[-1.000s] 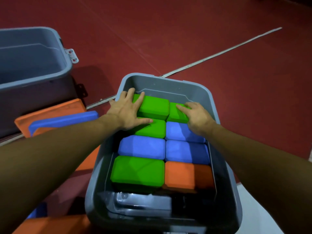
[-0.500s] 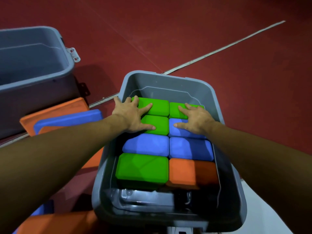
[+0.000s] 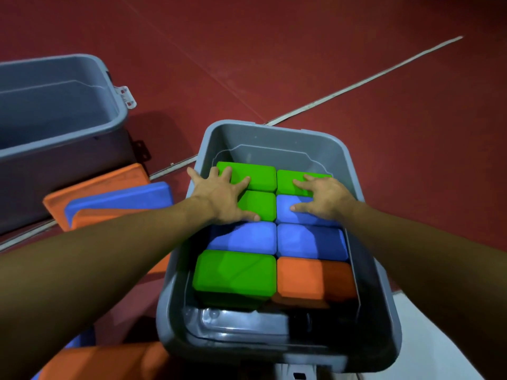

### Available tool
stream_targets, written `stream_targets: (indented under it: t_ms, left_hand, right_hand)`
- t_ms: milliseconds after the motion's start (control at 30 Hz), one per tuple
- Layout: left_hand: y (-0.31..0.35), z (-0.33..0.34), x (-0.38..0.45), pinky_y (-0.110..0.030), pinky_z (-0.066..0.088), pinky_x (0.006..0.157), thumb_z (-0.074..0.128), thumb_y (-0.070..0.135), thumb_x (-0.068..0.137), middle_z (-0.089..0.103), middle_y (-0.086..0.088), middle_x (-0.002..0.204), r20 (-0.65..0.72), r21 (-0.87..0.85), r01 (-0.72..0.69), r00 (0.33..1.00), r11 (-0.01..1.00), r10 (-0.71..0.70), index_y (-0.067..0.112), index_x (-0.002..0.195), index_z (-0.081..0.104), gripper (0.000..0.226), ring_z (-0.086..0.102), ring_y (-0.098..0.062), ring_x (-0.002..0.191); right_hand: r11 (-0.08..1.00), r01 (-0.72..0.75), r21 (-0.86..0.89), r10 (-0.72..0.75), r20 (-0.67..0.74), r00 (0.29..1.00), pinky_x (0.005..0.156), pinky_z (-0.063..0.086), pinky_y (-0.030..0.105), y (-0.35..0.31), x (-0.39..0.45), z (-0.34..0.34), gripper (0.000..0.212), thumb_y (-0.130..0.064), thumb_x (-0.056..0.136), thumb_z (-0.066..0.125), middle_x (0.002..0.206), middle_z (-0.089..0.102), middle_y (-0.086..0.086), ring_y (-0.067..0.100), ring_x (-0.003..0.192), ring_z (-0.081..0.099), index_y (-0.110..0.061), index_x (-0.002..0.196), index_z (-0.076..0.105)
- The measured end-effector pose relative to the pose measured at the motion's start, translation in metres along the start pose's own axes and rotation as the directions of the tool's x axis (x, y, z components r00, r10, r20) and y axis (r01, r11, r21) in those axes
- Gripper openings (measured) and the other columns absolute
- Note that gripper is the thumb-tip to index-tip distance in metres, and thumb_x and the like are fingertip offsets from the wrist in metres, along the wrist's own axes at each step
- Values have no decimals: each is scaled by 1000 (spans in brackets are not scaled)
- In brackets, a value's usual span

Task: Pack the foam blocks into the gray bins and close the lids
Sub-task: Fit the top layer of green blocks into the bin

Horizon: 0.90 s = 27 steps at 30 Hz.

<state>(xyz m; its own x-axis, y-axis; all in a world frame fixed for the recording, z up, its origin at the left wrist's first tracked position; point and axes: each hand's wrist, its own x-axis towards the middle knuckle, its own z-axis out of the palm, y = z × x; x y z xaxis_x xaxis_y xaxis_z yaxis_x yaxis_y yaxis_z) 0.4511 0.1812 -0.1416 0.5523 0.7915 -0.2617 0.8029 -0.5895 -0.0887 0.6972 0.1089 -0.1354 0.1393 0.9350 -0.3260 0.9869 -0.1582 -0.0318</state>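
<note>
At far left a second gray bin (image 3: 59, 111) is seen standing open on the red floor (image 3: 301, 50), with no blocks visible inside. Beside it, loose foam blocks (image 3: 120, 198) are left unpacked: two orange and one blue stacked between the bins, and more orange and blue at the lower edge, too cropped to be counted. The left hand (image 3: 222, 197) is laid flat, fingers spread wide, on the far green blocks. In the near gray bin (image 3: 277, 138) a top layer of eight blocks is counted: four green, three blue, one orange. The right hand (image 3: 323, 198) is pressed flat, fingers spread, on green and blue. This bin is judged nearly packed; no lid is closed yet.
</note>
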Motion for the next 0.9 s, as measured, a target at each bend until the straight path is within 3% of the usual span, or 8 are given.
stream_targets:
  t_ms: [133,667,900]
  left_hand:
    - [0,3,-1,-80,10,100,24,106,47,6,-9,163,5,59,-17,1000,998,16,44,153,0,125,13,-38,146]
    - [14,3,-9,-79,-5,104,33,94,67,8,-8,164,18,65,11,1000,998,-12,39,154,6,106,13,-32,149]
    - [9,10,-7,-74,-11,107,28,97,65,3,-6,165,10,22,21,1000,1000,-21,43,153,4,106,8,-28,151]
  right_hand:
    - [999,-17,-48,17,-7,1000,115,28,40,-3,-2,4,82,-65,82,61,161,21,4,32,142,30,-35,152,28]
    - [996,-75,-47,75,15,997,117,27,41,-20,-12,12,73,-53,95,51,163,14,9,29,147,23,-29,155,18]
    - [997,-62,-40,62,7,998,117,24,40,-18,-14,9,71,-54,96,49,163,13,6,29,148,20,-31,155,18]
